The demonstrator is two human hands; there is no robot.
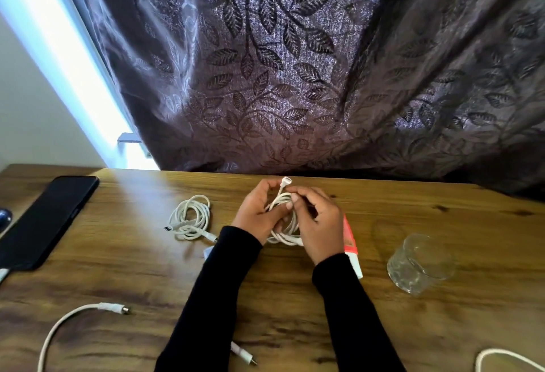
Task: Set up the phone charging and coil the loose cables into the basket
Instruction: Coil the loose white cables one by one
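Loose cable ends [243, 353] nearest — both hands' [259, 212] [317, 224] grip pinching white cable coil [287, 224].

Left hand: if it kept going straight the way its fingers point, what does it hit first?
The left hand points up and right, into the white cable coil it already grips, with the right hand just beyond. Past those, likely bare table, then the curtain; depth is unclear.

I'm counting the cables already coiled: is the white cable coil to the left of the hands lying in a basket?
No, the coiled white cable lies directly on the bare wooden table, and no basket is in view.
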